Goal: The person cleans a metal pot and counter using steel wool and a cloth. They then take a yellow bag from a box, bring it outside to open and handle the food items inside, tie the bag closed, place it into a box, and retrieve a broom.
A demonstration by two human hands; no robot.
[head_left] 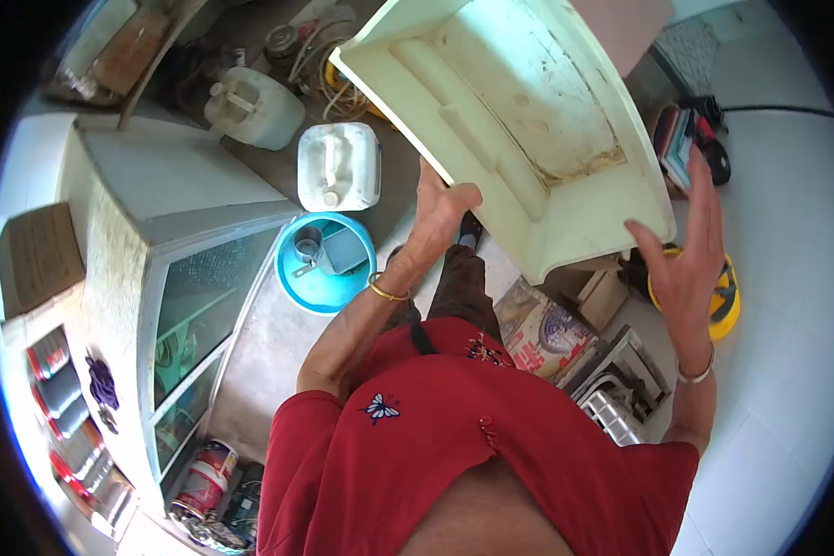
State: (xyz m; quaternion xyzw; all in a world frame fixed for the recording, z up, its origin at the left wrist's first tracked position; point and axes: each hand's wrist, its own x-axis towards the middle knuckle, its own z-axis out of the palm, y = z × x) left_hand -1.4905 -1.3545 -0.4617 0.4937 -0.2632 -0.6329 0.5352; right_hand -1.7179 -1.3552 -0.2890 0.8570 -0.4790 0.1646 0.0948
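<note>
My left hand (pixel 443 209) grips the cream bin (pixel 500 120) by its edge; bin's between my hands, seemingly lifted. Right hand (pixel 688 273) spread beside its corner, contact unclear. Nothing inside but grime; apparently not set down yet.

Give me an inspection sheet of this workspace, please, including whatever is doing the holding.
Surface: pale floor, partly covered by things.
Job's things: cream plastic bin, tilted, stained brown inside.
Clutter: blue basin with a metal mug in it; two white jerrycans; printed carton.
Grips: left grip holds the bin's rim; right grip is open near its corner, contact unclear.
Cables: dark cable at right; pale coil, cord or hose unclear.
Surroundings: glass-fronted cabinet at left.
</note>
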